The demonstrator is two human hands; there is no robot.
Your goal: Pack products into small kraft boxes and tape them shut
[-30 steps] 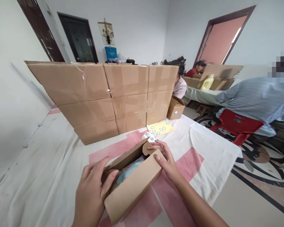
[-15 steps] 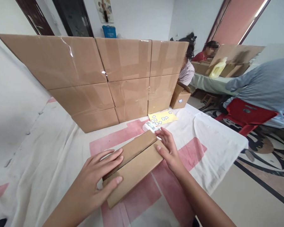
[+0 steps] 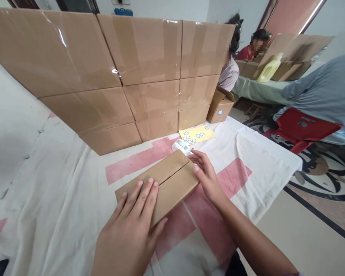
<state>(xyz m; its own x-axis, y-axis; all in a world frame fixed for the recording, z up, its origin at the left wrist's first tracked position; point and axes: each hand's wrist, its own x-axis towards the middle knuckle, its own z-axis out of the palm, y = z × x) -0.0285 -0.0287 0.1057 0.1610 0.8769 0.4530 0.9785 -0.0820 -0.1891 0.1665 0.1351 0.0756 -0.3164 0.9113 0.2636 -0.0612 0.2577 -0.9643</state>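
A small brown cardboard box (image 3: 176,184) lies on the cloth in front of me, its two top flaps meeting along a narrow seam. Flat across its left part rests my left hand (image 3: 135,218), fingers stretched over the seam and thumb by the near side. My right hand (image 3: 205,174) grips the right end, with the thumb at the top corner and the fingers curled behind, partly hidden. Just beyond the box lies a roll of clear tape (image 3: 180,145), close to the right fingertips. Behind that is a yellow sheet (image 3: 199,135) bearing several small outlined labels.
A tall wall of taped cardboard boxes (image 3: 149,50) stands across the back of the table. To its right is an open carton (image 3: 222,109) with a label. People sit at another table, where a yellow jug (image 3: 270,69) stands. A red chair (image 3: 307,128) is at the right.
My left hand has slid from the left end onto the box's top and flattened over the seam. The flaps lie closer together. My right hand stays at the right end. The view has tilted down slightly.
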